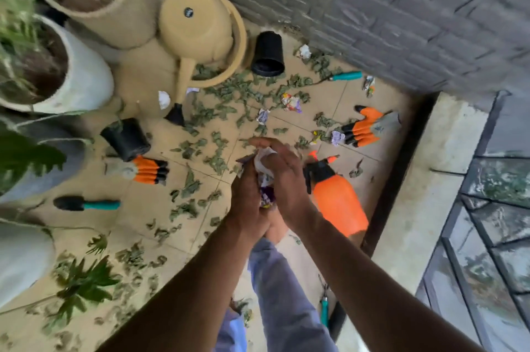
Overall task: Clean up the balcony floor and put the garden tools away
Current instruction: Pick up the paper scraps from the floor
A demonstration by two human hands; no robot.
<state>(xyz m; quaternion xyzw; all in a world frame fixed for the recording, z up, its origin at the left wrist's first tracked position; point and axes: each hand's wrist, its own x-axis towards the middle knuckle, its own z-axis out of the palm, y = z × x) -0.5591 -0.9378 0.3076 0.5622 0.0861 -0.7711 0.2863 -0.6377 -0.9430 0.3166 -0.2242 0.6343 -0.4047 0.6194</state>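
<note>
- Left hand (249, 191) and right hand (282, 179) met mid-frame, fingers of both curled around a wad of crumpled wrappers (265, 176).
- Dry leaves (218, 110) lay scattered over the tiled floor (137, 225).
- Orange spray bottle (337, 199) lay just right of the hands.
- Clawed gloves: one (367, 130) far right, one (143, 169) left.
- Teal-handled trowel (86, 204) left; beige watering can (198, 36) near wall.

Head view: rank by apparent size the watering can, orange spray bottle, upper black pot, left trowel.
1. Watering can, clearly largest.
2. Orange spray bottle.
3. Upper black pot and left trowel: close, unranked; the pot is bulkier, the trowel longer and thinner.
The bottle lies nearer the camera, so its lead over the pot may be exaggerated.
</note>
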